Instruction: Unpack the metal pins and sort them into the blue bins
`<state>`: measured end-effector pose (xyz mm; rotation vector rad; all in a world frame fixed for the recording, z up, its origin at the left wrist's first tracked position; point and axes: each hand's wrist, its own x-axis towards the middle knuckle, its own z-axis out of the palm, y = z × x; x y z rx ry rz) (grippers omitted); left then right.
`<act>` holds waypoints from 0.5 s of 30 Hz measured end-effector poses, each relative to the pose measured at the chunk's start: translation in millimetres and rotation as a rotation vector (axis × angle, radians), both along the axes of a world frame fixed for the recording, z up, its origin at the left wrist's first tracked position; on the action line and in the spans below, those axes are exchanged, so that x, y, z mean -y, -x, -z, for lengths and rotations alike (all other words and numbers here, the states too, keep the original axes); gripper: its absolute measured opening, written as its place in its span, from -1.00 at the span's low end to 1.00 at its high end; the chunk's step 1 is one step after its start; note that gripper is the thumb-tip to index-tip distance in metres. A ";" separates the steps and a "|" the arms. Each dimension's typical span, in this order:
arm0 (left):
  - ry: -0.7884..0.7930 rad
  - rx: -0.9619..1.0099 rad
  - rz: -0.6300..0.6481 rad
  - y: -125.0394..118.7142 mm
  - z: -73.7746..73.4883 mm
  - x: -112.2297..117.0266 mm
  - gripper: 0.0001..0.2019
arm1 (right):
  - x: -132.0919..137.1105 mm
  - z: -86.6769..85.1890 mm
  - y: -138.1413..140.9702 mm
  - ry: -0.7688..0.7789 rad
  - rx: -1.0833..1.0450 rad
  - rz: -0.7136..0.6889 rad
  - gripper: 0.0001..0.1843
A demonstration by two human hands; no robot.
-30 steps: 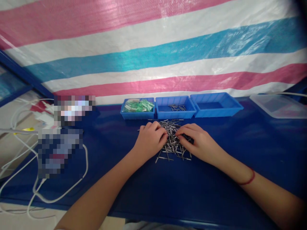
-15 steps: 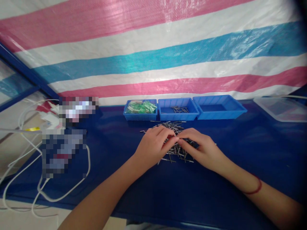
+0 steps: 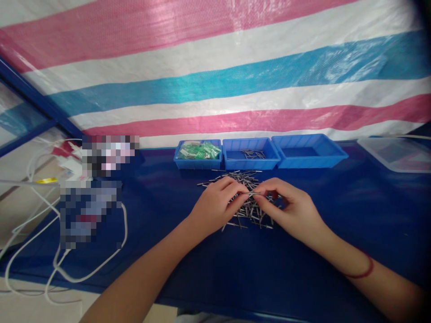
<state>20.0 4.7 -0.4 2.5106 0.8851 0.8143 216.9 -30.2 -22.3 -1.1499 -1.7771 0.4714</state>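
Observation:
My left hand (image 3: 220, 199) and my right hand (image 3: 291, 204) meet just above a pile of thin metal pins (image 3: 251, 213) on the blue tabletop. Between the fingertips runs one slim silvery metal pin (image 3: 251, 193), roughly level. Thumb and index finger of each hand are pinched on an end of it. The fingers cover the pin's ends. Loose pins in the pile lie crossed in all directions, and many have a thicker section along their length.
Behind the pile stand three blue bins: one with green-and-clear plastic packets (image 3: 198, 150), one with several pins (image 3: 252, 154), and a larger one (image 3: 310, 152). A clear plastic lid (image 3: 387, 154) lies at right. White cables (image 3: 124, 224) loop at left beside blurred items.
My right hand has drawn slightly to the right, away from my left fingertips, so the metal pin between them now shows. My left hand has barely moved.

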 end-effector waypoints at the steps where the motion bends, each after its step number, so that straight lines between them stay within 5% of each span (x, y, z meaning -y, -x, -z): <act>1: 0.007 -0.018 0.019 0.4 0.5 -0.8 -0.80 | 0.8 -1.8 0.1 -0.031 0.025 -0.004 -0.97; 7: 0.014 -0.115 0.121 -0.1 -1.2 0.7 -0.73 | 3.8 -10.9 3.6 -0.127 0.156 -0.017 -0.80; 15: -0.110 -0.048 -0.068 22.3 -2.3 -15.7 -0.74 | -48.6 -26.0 -5.8 -0.140 0.163 0.239 -0.81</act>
